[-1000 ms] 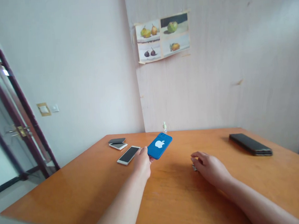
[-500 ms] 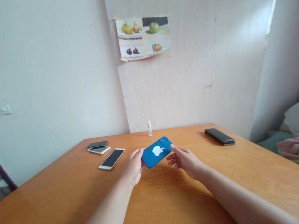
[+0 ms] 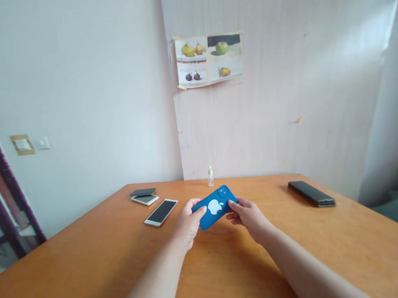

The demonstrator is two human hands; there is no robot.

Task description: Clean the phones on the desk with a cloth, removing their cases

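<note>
A blue phone case (image 3: 209, 218) with a white apple logo is held tilted above the table, its camera end up and to the right. Whether a phone sits inside it, I cannot tell. My left hand (image 3: 187, 221) grips its lower left end, thumb on the face and fingers behind. At the right edge, my right hand (image 3: 250, 216) pinches it, thumb on the face near the camera end and the other fingers curled below. Left of my hands, a white phone (image 3: 161, 212) lies with its dark screen up.
Farther left on the wooden table (image 3: 125, 260), a dark phone (image 3: 142, 192) partly overlaps another white phone (image 3: 145, 199). A small clear bottle (image 3: 211, 177) stands near the back edge by the wall. A long black wallet-like object (image 3: 311, 194) lies at the right.
My left thumb has come onto the face of the case, and my right hand has closed on its right edge. The view has swung left, so everything sits farther right.
</note>
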